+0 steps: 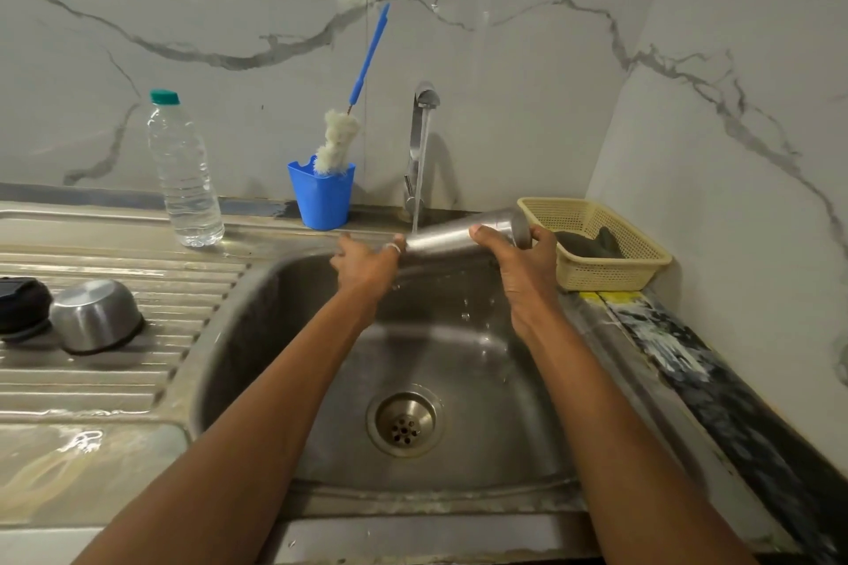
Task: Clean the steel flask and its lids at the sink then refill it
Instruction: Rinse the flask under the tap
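The steel flask [452, 234] lies almost level over the sink [257, 316], its base to the right, under water running from the tap [424, 105]. My right hand [523, 264] grips the flask near its base. My left hand [367, 264] is at the flask's left end; I cannot tell whether its fingers close round the mouth. On the draining board at the left, a steel cup lid [94, 314] sits upside down next to a black inner lid [23, 303].
A clear water bottle with a green cap [183, 172] stands behind the draining board. A blue holder [321, 195] with a bottle brush [342, 137] is next to the tap. A beige basket [610, 238] holding a dark scrubber sits right of the sink.
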Action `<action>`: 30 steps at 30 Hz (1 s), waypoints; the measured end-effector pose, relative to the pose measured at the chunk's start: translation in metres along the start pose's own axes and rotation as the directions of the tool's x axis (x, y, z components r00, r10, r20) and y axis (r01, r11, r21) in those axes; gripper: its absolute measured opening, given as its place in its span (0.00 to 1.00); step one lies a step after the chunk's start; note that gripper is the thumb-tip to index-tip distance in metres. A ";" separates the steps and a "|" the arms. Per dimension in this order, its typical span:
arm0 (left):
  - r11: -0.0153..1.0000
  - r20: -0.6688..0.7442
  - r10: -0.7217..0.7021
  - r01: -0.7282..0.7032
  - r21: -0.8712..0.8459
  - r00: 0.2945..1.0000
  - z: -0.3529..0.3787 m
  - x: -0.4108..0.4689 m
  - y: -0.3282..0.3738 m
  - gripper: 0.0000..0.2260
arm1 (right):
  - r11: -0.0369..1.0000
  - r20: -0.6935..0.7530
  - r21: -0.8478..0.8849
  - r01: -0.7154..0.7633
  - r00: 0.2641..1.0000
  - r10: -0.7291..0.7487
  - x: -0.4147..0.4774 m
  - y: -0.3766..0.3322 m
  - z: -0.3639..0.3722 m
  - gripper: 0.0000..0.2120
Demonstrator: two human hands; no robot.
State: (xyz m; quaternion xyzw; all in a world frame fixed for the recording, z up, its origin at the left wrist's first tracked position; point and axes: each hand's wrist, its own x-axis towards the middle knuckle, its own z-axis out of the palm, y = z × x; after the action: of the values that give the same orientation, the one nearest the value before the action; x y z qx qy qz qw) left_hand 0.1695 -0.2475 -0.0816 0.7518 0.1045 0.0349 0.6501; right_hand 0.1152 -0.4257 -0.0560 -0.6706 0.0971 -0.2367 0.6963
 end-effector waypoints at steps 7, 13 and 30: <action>0.908 0.394 0.269 -0.368 0.201 0.879 0.004 -0.024 0.009 0.22 | 0.942 0.141 -0.320 0.104 0.988 -0.062 -0.009 0.010 0.033 0.37; 0.913 0.463 0.265 -0.375 0.162 0.846 -0.001 -0.012 -0.001 0.33 | 0.887 0.211 -0.443 0.127 0.977 -0.035 -0.006 0.009 0.049 0.33; 0.840 0.194 0.484 -0.515 0.169 0.853 -0.005 0.002 -0.005 0.23 | 0.652 0.380 -0.535 0.537 0.842 -0.382 0.001 0.020 0.073 0.22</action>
State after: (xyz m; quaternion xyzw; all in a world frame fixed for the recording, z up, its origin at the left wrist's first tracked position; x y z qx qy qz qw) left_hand 0.1699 -0.2412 -0.0858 0.8191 -0.1395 0.1376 0.5392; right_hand 0.1532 -0.3622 -0.0691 -0.8867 -0.0873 -0.2800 0.3574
